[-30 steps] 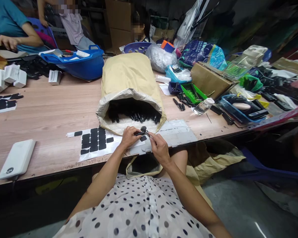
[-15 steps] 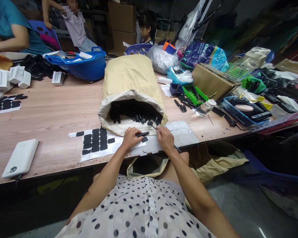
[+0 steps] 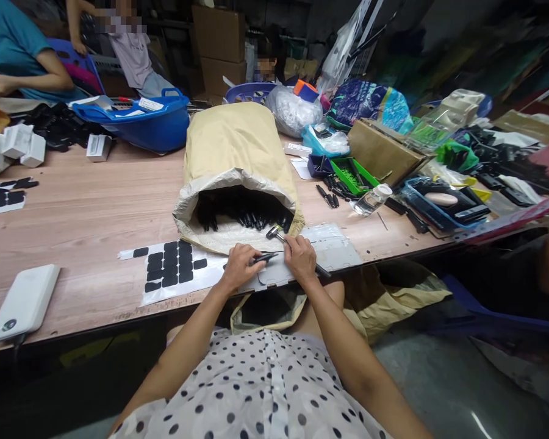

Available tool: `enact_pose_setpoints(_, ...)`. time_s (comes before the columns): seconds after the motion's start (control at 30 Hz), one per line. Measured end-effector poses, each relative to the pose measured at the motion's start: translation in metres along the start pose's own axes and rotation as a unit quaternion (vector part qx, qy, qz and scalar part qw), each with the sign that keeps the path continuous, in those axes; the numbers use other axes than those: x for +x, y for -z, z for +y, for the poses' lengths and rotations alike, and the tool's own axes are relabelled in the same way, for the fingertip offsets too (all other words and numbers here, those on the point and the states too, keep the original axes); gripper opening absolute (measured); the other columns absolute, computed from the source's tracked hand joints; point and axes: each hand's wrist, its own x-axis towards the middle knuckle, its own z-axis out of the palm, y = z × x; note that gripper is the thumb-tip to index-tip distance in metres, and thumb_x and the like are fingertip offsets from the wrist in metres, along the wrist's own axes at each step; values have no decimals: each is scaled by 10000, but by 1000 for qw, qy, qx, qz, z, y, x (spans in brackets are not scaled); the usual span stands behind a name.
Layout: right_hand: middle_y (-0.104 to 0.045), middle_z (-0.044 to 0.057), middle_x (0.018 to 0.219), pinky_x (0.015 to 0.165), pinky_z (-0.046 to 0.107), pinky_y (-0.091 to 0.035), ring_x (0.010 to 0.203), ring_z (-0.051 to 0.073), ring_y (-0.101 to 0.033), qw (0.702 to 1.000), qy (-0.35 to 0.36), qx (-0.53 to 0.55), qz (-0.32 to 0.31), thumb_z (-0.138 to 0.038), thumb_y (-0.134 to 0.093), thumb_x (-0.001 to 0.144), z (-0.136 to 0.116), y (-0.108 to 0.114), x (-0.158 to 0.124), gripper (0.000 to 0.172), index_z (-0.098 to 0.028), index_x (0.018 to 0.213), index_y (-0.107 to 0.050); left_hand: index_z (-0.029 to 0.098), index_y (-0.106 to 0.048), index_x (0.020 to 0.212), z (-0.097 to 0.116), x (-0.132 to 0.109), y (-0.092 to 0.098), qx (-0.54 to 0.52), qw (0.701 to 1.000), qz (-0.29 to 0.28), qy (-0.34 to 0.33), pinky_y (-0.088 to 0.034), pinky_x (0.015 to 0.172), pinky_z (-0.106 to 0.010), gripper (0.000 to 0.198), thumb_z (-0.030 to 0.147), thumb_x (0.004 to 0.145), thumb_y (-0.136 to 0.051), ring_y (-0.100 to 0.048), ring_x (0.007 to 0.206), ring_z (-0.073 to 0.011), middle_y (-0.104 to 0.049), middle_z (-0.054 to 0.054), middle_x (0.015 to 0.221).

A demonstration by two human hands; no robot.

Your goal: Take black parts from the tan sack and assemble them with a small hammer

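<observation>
My left hand (image 3: pixel 241 266) is closed on a slim black piece (image 3: pixel 265 258) over the table's front edge. Close beside it on the right, my right hand (image 3: pixel 301 259) grips a small hammer, its metal head (image 3: pixel 273 233) pointing up and left and its dark handle running out below the palm. Both hands are over a grey board (image 3: pixel 332 247). Just behind them, a beige sack (image 3: pixel 238 137) lies with its mouth towards me and many black pieces (image 3: pixel 251 219) inside. Left of my hands, black stickers (image 3: pixel 170 263) sit on a white sheet.
A white power bank (image 3: pixel 25 302) lies at the front left. Behind are a blue basin (image 3: pixel 141 125) and white boxes (image 3: pixel 98 147). To the right stand a green tray (image 3: pixel 354 177), a bottle (image 3: pixel 373 200) and a cardboard box (image 3: pixel 384 149). People are across the table.
The view has shifted, so table items appear further left. The black piece in my left hand and the hammer have moved slightly closer to my body. The person at the far left has moved an arm.
</observation>
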Motion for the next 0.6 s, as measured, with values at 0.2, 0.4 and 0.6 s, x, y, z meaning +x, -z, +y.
enact_pose_setpoints(0.2,-601,84,904,730,319,-359,868,236,-472,1000,-4,0,-1,-217,-510,932,0,0,-1,260,-229,1107,-702,243,-707,1064,48,-61,-14,-43,969,-242,4,-518,759,-299,214,321,912,-579,-691,805,-202,-756,-26,883)
enact_pose_setpoints(0.4,-606,80,903,730,316,-361,865,231,-474,1000,-10,-1,6,-217,-515,928,-1,-2,0,255,-226,1099,-705,170,-675,1168,47,-67,-34,153,921,-333,133,-551,879,-398,309,206,928,-484,-721,1052,-315,-745,-179,1119)
enact_pose_setpoints(0.6,-605,85,912,737,323,-358,876,236,-472,1000,-15,-1,-1,-208,-513,927,-2,-1,0,270,-225,1115,-705,218,-718,1104,39,-63,-36,83,942,-310,97,-563,815,-365,284,231,847,-596,-742,960,-291,-776,-123,1022)
